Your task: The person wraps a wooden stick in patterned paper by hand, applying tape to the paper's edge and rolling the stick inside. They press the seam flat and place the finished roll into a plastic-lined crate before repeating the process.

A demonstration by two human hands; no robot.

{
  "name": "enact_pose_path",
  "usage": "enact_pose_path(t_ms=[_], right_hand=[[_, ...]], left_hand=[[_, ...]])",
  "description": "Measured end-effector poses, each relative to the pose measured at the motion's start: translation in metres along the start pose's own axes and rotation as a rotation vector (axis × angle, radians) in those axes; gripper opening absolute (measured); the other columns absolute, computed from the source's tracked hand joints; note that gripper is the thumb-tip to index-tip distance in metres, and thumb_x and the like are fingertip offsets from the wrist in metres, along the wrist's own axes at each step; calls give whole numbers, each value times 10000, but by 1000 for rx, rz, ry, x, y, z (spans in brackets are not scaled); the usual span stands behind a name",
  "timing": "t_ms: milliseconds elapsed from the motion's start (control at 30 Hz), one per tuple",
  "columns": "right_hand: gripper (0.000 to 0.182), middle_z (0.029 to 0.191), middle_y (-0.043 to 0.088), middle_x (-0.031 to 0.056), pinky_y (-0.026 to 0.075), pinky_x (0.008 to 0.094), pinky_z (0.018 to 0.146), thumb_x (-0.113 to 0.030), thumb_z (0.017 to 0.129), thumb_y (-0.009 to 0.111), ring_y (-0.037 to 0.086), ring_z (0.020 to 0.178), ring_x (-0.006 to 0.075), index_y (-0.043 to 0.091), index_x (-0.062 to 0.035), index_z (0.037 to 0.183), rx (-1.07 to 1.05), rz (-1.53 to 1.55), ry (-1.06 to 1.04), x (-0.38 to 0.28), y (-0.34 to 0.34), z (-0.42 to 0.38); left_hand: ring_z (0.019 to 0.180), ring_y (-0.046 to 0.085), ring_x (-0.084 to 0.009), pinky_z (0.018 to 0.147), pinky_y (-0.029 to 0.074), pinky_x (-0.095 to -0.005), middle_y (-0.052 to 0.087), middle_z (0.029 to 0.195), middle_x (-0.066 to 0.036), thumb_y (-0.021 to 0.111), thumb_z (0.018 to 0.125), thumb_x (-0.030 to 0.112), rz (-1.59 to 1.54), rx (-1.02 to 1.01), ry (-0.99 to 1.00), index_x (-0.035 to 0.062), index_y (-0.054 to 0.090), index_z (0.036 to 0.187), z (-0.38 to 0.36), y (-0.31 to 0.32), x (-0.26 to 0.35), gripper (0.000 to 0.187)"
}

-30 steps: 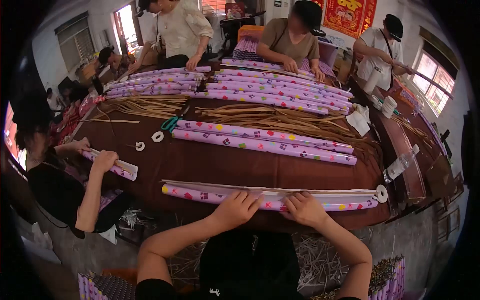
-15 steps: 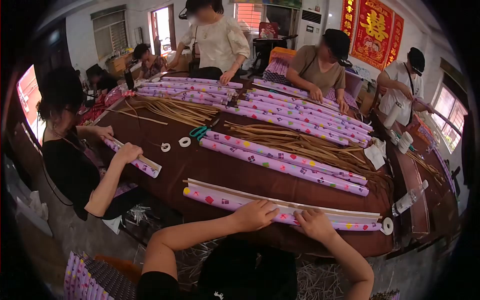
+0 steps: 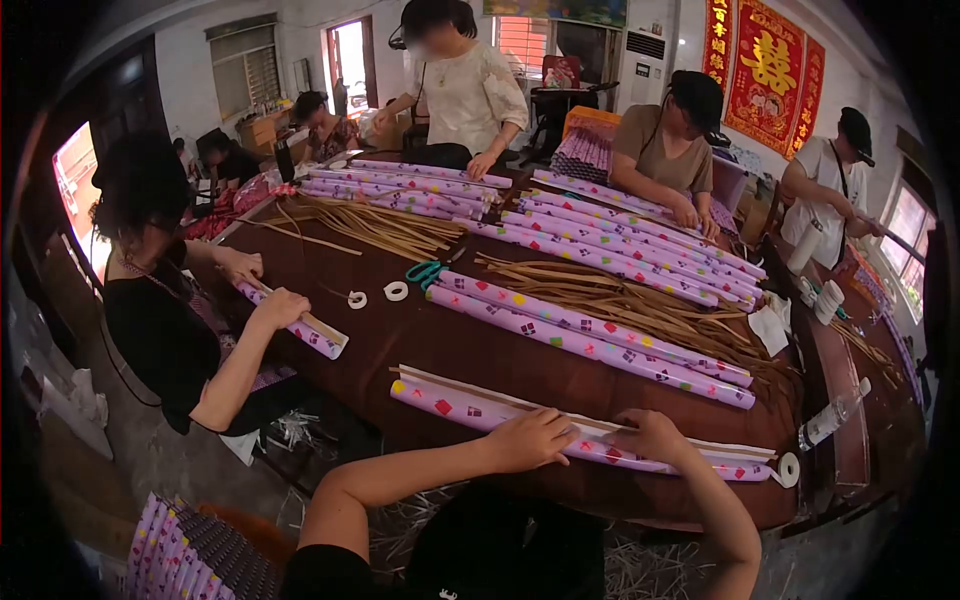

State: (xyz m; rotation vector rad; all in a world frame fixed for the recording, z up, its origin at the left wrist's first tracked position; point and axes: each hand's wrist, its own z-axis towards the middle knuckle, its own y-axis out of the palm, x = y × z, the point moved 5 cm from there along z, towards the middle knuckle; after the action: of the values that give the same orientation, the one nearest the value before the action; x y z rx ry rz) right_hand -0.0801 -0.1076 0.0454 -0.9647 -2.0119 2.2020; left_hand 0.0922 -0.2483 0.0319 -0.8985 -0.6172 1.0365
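A long purple patterned roll lies along the near table edge, its white-lined flap raised along the far side. A thin brown strip runs lengthwise inside this flap. My left hand bends its fingers over the middle of the roll and holds it. Just to the right, my right hand reaches across the roll with curled fingers at the flap and strip; its fingertips are partly hidden. At the roll's right end stands a white tape roll, with a piece of tape reaching toward it.
Two finished-looking purple rolls lie beyond mine, near brown strips and teal-handled scissors. A clear bottle lies at the right. A co-worker at left handles another roll; several people work around the table.
The view has shifted, so everything sits lower and further right. My right hand has lifted slightly toward the far edge of the roll. My left hand stays in place on it.
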Motion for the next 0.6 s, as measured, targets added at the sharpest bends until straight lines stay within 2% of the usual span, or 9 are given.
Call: enact_pose_path(t_ms=[33,67,133,167,233,267,367,433,600], right_hand=[[418,868,672,164,503,423,721,-389,778,768,659,841,337,705,-48,1011,-138,114,64,5,6,4],[418,868,672,164,503,423,721,-389,778,768,659,841,337,705,-48,1011,-138,116,63,8,5,6],[317,795,664,181,514,412,667,-331,802,752,655,748,345,713,-55,952,-141,-9,-154,1,2,10],[317,795,664,181,514,412,667,-331,802,752,655,748,345,713,-55,952,-139,-6,-156,-6,-3,9],[279,764,663,181,517,416,657,-302,810,745,642,689,353,712,-50,924,-285,145,12,-18,-10,-1],[279,764,663,181,517,416,657,-302,810,745,642,689,353,712,-50,924,-286,147,13,-22,-11,-4],[248,757,666,176,520,415,647,-273,812,744,654,684,338,713,-58,932,-210,75,17,-27,-9,-14],[219,780,681,167,531,418,661,-258,819,736,673,718,333,719,-79,943,-67,17,-48,-32,-10,-21],[224,816,705,151,553,409,673,-208,812,719,686,748,324,735,-117,1016,-7,-31,-183,-53,-14,-32]], left_hand=[[1003,554,-250,893,486,-366,581,1045,-93,689,838,329,2,-2,-1,27,610,1151,-2,2,2,442],[1002,555,-249,889,486,-369,583,1047,-92,667,853,309,16,57,14,20,607,1175,-3,-3,5,437],[1002,556,-248,886,486,-372,585,1049,-90,645,867,288,30,115,30,13,604,1198,-8,-5,11,432],[997,558,-246,887,484,-376,588,1055,-86,616,876,259,77,87,20,13,603,1213,-12,-3,13,418],[993,560,-244,887,482,-379,592,1061,-83,588,886,231,125,58,10,13,602,1229,-16,-3,15,406],[989,561,-237,876,480,-372,593,1068,-80,574,879,204,151,64,5,18,605,1229,-16,-5,17,398],[973,567,-223,840,475,-345,598,1078,-77,561,863,176,239,70,-5,28,612,1210,-17,-12,26,381],[961,571,-216,815,472,-324,600,1080,-76,563,855,176,298,71,-9,32,616,1191,-17,-16,33,369],[850,589,-217,762,457,-318,628,990,-73,622,808,155,390,145,-19,38,666,1005,-22,-17,48,233]])
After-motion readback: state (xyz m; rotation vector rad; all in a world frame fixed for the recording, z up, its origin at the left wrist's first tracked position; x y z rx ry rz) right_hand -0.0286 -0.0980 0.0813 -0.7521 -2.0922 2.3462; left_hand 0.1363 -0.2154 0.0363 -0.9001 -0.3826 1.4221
